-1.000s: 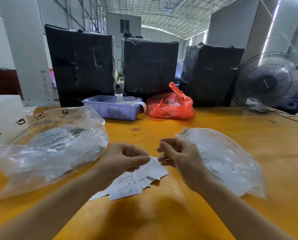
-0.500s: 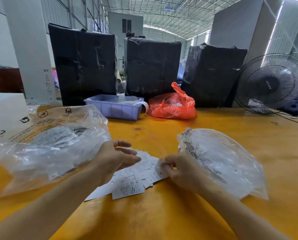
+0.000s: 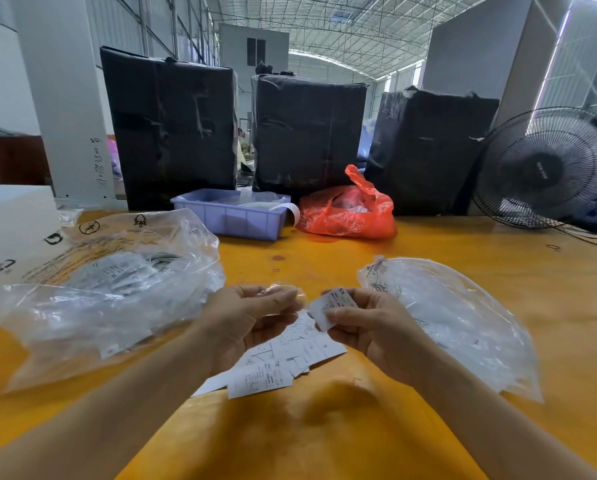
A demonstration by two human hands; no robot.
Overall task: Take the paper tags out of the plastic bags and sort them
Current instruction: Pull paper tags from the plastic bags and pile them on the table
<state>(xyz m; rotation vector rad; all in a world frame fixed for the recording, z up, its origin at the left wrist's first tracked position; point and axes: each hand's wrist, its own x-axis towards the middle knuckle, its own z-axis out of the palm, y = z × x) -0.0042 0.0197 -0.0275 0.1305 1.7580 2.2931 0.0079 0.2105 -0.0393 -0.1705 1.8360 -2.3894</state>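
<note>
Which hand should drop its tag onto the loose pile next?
Right. The right hand already pinches a paper tag just above the pile of tags. The left hand holds only a small clear plastic bag, probably bound for the empties.

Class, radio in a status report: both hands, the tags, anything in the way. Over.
Right hand grip pinches a white paper tag. Left hand holds a small clear plastic sleeve. Loose white tags piled beneath on the yellow table. Nothing blocking.

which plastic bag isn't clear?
The red bag at the back, beside the blue tray. The big bag on the left and the bag on the right are clear.
</note>
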